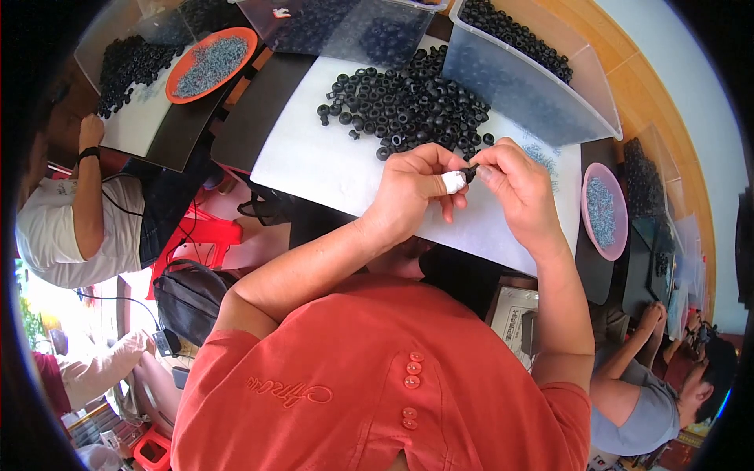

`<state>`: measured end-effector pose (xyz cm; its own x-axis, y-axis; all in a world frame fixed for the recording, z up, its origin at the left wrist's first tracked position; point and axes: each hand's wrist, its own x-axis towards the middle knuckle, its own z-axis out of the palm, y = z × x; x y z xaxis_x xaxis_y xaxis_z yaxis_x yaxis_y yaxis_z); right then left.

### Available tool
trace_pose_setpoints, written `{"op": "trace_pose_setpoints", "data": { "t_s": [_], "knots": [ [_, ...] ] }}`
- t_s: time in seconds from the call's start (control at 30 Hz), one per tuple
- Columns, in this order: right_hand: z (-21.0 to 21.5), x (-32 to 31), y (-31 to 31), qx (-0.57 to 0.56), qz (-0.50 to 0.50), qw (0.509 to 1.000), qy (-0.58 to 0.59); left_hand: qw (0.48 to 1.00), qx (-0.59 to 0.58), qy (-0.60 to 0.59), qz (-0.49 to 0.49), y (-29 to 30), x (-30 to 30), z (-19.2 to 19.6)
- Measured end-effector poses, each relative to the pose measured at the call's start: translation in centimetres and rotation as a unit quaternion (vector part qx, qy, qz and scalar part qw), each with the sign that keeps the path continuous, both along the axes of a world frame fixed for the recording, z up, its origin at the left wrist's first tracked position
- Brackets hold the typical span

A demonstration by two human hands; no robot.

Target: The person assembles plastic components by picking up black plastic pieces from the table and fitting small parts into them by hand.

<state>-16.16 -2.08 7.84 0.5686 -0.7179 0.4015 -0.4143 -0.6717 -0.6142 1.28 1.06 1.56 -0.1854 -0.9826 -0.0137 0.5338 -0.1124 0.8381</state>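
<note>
My left hand has a white wrapping on one digit and pinches a small round black plastic part. Fingertips of my right hand are pinched together against the top of that part; whatever they hold is too small to make out. Just beyond my hands lies a loose pile of similar black ring-shaped parts on a white sheet. To the right of my right hand, small blue-grey metal pieces are scattered on the sheet.
A clear plastic bin of black parts stands beyond my right hand, another bin at the back. A pink bowl holds small metal pieces. An orange plate lies on the left table. Co-workers sit at left and right.
</note>
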Motion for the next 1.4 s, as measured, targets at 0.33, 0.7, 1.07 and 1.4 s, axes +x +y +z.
{"op": "trace_pose_setpoints", "data": {
  "t_s": [0.33, 0.7, 1.07, 1.4],
  "knots": [
    [0.9, 0.9, 0.2, -0.179, -0.001, 0.971, 0.157, 1.000, 0.001, 0.015, 0.003, -0.1, 0.0, -0.3],
    [-1.3, 1.1, 1.1, 0.005, -0.093, 0.995, -0.038, 0.999, 0.006, 0.031, 0.017, 0.0, -0.2, 0.1],
    [-1.0, 1.6, 2.0, -0.176, -0.084, 0.980, 0.037, 0.999, 0.008, 0.047, 0.024, 0.2, -0.2, -0.2],
    [-0.4, 2.7, 1.8, -0.265, -0.085, 0.952, 0.127, 0.998, 0.002, 0.062, 0.028, 0.3, -0.2, -0.4]
  ]
}}
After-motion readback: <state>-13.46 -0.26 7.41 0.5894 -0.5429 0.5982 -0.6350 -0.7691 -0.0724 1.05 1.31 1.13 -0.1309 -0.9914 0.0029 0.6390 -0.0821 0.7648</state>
